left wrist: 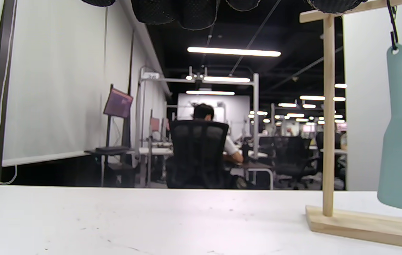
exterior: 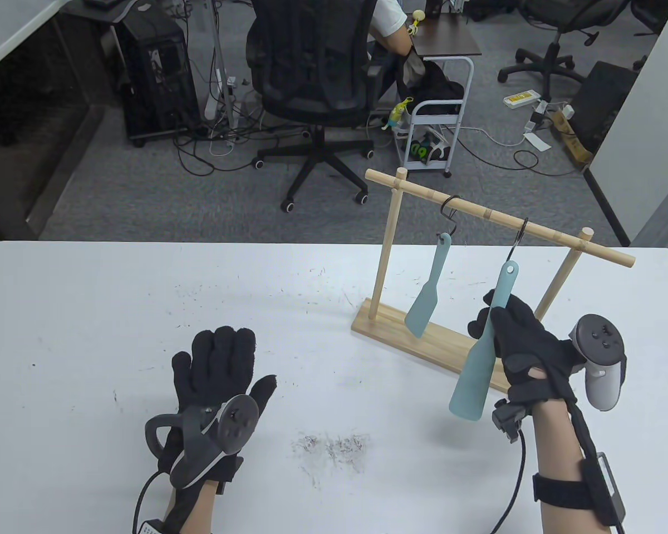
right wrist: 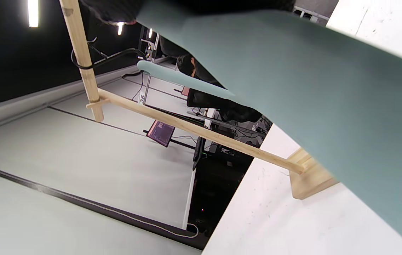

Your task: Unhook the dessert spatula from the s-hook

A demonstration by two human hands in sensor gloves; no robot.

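Observation:
A wooden rack (exterior: 423,334) stands on the white table with two black s-hooks on its bar. The left s-hook (exterior: 451,210) carries a teal dessert spatula (exterior: 430,289), also seen in the left wrist view (left wrist: 401,141). My right hand (exterior: 492,325) grips the handle of a second teal spatula (exterior: 473,378), tilted, blade low. Its top hole sits right under the right s-hook (exterior: 519,239); I cannot tell whether they still touch. Its blade fills the right wrist view (right wrist: 310,106). My left hand (exterior: 222,356) lies flat on the table, fingers spread, holding nothing.
The rack's base and posts (left wrist: 328,117) stand just behind my right hand. Scuff marks (exterior: 334,445) dot the table front. Beyond the far table edge are an office chair (exterior: 317,72) with a seated person and a small cart (exterior: 434,122).

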